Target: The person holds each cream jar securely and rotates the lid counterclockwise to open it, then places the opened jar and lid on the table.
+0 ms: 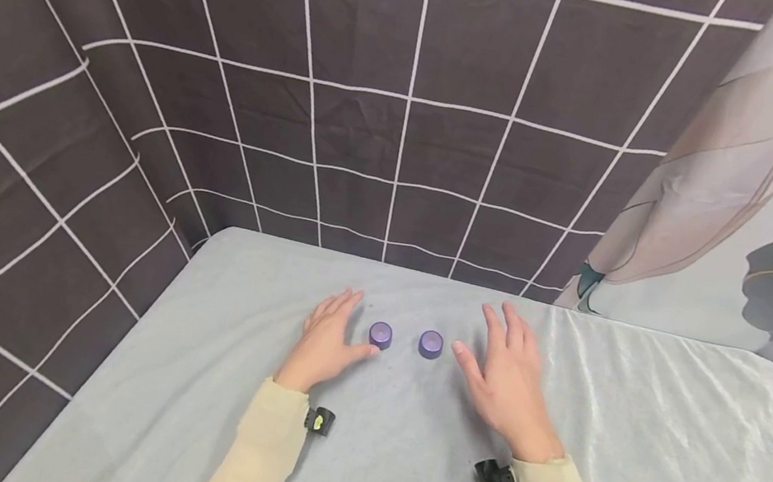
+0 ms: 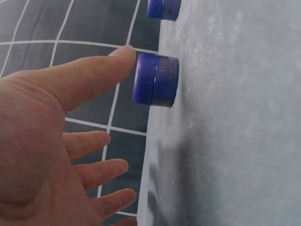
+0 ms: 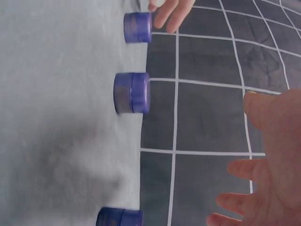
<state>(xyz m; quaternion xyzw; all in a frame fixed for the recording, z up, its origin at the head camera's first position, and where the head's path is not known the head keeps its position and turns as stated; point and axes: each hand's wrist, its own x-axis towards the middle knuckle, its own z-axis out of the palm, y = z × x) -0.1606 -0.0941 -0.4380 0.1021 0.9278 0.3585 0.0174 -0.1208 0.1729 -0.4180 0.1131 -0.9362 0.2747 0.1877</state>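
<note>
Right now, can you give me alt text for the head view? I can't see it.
Two open hands lie on a pale cloth beside two purple jars: left thumb by the left jar, left hand; right hand near, apart from the right jar. Dark grid curtain behind.

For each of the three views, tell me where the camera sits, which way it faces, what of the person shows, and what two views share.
Head: worn on the head, looking forward and down at the table; both sleeves, left hand and right hand flank two purple jars.
Left wrist: looks along the open palm; thumb beside the left jar.
Right wrist: looks past its own spread fingers at the right jar; the other hand's fingertips show beyond.
Shared: both wrist views show the left jar and the checked backdrop.
</note>
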